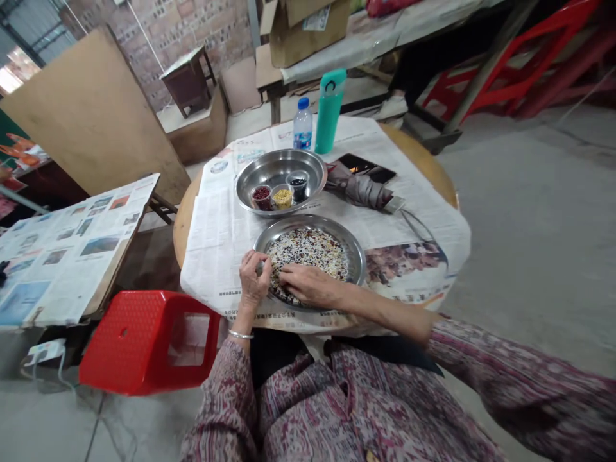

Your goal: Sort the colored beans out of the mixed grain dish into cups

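Note:
A steel basin (359, 256) near the table's front edge holds a spread of mixed white, black, yellow and dark red grains and beans (312, 250). My left hand (254, 277) is at its left rim, fingers curled round something small and greyish that is mostly hidden. Just right of it, my right hand (308, 283) reaches down into the mix with bent fingers pressed together; what the fingertips pinch is too small to make out. Behind, a second steel basin (269, 168) holds a cup of red beans (262, 197), a cup of yellow beans (282, 197) and a cup of black beans (298, 186).
Newspaper (206, 256) covers the round table. Toward the back stand a water bottle (303, 125) and a teal flask (330, 112). A folded umbrella (359, 187) and a dark phone (368, 168) lie at right. A red stool (139, 340) is at lower left.

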`<state>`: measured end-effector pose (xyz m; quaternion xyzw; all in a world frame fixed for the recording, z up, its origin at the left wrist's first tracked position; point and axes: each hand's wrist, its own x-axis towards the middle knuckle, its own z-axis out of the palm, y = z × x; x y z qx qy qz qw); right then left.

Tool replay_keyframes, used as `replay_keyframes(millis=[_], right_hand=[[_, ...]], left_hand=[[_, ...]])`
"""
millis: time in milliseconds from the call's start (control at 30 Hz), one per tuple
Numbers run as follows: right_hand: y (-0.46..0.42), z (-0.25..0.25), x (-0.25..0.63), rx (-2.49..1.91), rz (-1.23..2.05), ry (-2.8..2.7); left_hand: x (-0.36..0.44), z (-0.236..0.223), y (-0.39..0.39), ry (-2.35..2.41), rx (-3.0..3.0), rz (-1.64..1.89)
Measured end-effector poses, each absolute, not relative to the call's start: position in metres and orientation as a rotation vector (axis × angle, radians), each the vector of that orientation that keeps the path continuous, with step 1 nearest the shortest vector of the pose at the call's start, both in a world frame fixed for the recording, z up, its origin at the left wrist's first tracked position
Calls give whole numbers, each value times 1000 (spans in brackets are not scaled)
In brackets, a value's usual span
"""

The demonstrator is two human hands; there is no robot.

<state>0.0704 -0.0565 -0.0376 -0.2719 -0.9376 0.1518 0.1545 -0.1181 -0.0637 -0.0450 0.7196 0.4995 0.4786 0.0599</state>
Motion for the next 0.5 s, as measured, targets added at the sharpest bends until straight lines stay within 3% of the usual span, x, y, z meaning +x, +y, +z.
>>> replay_keyframes(millis=[200,500], right_hand=[[-9,-31,64,-802,206,-2685],[-11,-23,120,-1415,210,-2558]], left_hand=[[-118,-45,-63,1499,2173,1470],[-116,-48,-64,1483,2143,1482]])
